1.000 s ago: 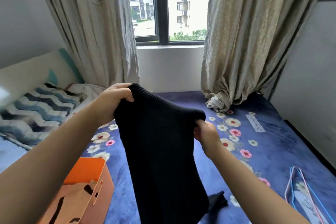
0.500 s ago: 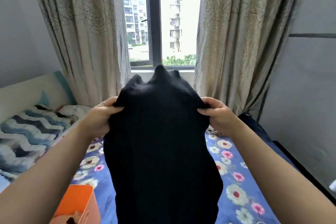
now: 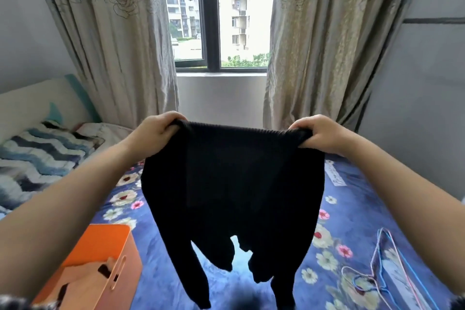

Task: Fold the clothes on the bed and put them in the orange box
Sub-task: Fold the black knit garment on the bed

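Observation:
A black knit sweater (image 3: 234,189) hangs spread out in the air above the bed. My left hand (image 3: 156,133) grips its top left corner and my right hand (image 3: 319,134) grips its top right corner, with the ribbed edge stretched between them. Its sleeves dangle at the bottom. The orange box (image 3: 100,241) stands on the bed at the lower left, below my left forearm. A tan garment with black marks (image 3: 83,282) lies inside it.
The bed has a blue floral sheet (image 3: 352,209). Several wire hangers (image 3: 382,272) lie on it at the lower right. A striped blue and white blanket (image 3: 37,158) sits at the left. Curtains and a window are behind; a grey wall runs along the right.
My hands have moved apart and stretched the sweater out wide; before, it was bunched between them. The view has tilted down, showing more of the box and the hangers.

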Motion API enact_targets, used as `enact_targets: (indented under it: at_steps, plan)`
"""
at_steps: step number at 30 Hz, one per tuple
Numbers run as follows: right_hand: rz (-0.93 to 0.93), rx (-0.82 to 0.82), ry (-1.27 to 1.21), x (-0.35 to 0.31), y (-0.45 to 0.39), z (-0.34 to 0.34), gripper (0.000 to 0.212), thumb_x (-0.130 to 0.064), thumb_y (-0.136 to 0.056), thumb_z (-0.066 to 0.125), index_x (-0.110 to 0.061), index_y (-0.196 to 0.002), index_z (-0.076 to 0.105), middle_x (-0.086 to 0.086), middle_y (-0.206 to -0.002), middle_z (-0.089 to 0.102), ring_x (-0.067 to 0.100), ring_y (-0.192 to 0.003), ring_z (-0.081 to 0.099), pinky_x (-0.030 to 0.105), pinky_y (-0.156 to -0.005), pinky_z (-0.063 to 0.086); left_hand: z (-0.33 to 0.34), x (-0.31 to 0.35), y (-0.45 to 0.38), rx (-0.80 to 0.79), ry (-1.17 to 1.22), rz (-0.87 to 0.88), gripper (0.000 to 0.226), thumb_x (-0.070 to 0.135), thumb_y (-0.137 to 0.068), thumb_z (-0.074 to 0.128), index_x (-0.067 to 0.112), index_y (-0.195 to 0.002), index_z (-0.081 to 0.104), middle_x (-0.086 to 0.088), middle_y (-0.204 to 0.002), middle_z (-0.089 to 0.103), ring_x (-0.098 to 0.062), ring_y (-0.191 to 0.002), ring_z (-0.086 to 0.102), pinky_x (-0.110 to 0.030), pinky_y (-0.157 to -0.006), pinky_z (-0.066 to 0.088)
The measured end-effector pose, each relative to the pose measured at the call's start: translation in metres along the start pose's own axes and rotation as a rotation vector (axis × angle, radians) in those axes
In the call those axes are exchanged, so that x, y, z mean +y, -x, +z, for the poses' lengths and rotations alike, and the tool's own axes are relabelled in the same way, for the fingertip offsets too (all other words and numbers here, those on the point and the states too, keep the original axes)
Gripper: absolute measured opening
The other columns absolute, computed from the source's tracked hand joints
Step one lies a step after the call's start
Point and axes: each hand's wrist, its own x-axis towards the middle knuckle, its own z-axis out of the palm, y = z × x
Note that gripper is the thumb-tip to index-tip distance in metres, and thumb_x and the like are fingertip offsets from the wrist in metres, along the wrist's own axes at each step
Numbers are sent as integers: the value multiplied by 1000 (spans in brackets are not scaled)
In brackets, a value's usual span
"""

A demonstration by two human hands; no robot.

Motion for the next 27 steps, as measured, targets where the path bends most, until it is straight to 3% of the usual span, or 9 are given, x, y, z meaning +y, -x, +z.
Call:
enact_targets:
  at_steps: [3, 5, 7, 10, 15, 20, 23, 25, 27]
  plan:
    - [75, -122, 32, -1, 11, -4, 34, 5, -72, 68, -26, -60, 62, -14, -55, 52, -4, -52, 47, 10, -55, 38, 2, 4, 8, 61, -262, 171, 20, 10, -92, 52, -3, -107, 59, -21, -90, 65, -33, -82, 61, -27, -71, 36]
    - [172, -242, 30, 4, 20, -3, 33, -6, -69, 70, -28, -46, 59, -15, -45, 48, -6, -46, 43, 11, -50, 34, 4, 5, 14, -57, -361, 222, 28, 18, -85, 65, -2, -105, 59, -22, -87, 65, -37, -81, 63, -30, -69, 36]
    - [227, -284, 86, 12, 29, 4, 12, -20, -61, 61, -19, -50, 55, -12, -46, 43, -2, -51, 38, 19, -53, 30, 8, 7, 18, -275, -531, 217, 40, 25, -75, 75, 0, -102, 61, -17, -88, 66, -32, -83, 63, -29, -69, 36]
    - [202, -209, 92, 25, 42, 22, 10, -11, -73, 56, -14, -66, 50, -5, -59, 39, 12, -64, 38, 25, -58, 29, 18, 1, 23, -393, -562, 244, 27, 23, -71, 69, 0, -82, 64, -15, -81, 63, -32, -80, 62, -31, -67, 37]
    - [150, 221, -279, 22, 75, 49, 32, 7, -86, 49, -22, -75, 52, -18, -57, 56, -11, -56, 49, 6, -59, 36, 21, -1, 53, -18, -330, -2, 55, 15, -60, 35, 8, -104, 68, -18, -97, 61, -36, -93, 59, -36, -79, 42]
    - [165, 286, -183, 2, 94, 46, 15, -10, -86, 51, -21, -81, 59, -21, -66, 50, -4, -58, 48, 8, -63, 37, 23, 26, 83, 193, 30, -173, 53, 9, -66, 34, -1, -110, 62, -15, -96, 60, -25, -91, 53, -22, -77, 32]
    - [28, 242, 91, -21, 119, 31, 34, -33, -73, 40, -10, -85, 63, -21, -57, 46, 0, -61, 40, 14, -59, 28, 15, 41, 109, 179, 3, -215, 38, -6, -79, 41, 0, -111, 60, -20, -100, 63, -25, -90, 53, -19, -73, 29]
    - [52, 220, 193, -29, 138, 22, 52, -39, -70, 35, -3, -95, 64, -1, -70, 56, 15, -72, 45, 22, -68, 29, 5, 52, 129, 103, -66, -168, 38, -5, -79, 43, 2, -111, 61, -20, -100, 64, -24, -88, 53, -19, -71, 28]
    - [147, 140, 266, -30, 156, 16, 41, -30, -83, 42, -5, -108, 63, 15, -90, 63, 23, -84, 53, 23, -72, 30, -5, 66, 147, -10, -150, -99, 36, -10, -81, 48, 3, -111, 63, -18, -98, 64, -19, -86, 51, -19, -68, 27]
